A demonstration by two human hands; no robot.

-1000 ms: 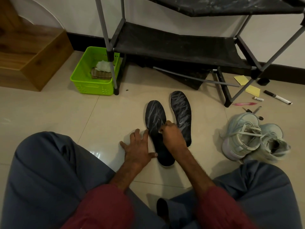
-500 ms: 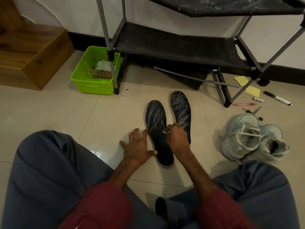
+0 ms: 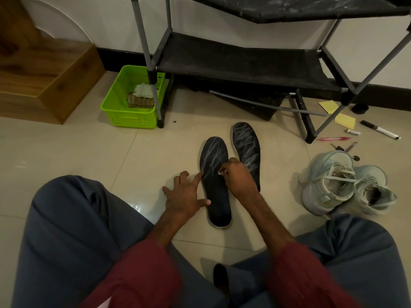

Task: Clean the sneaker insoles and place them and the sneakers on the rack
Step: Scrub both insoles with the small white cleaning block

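**Insole cleaning under way on the floor; nothing on the rack yet.**

The left hand [image 3: 186,196] lay flat with fingers spread on the tiled floor [image 3: 89,156], index tip and thumb touching the edge of the nearer insole [image 3: 213,152], its place unchanged from a second before. The right hand [image 3: 239,177], fingers curled and pinching a small pale item [image 3: 221,173] of undetermined kind, had shifted slightly rightward across that insole, which suggests short rubbing strokes. White streaks remained on it and on the second insole [image 3: 246,143] just beside it, so cleaning is judged barely begun. The pale sneakers [image 3: 333,187] sat on the floor to the right. The black rack [image 3: 240,63] stood behind against the wall, with a green basket [image 3: 126,121] at its left leg.
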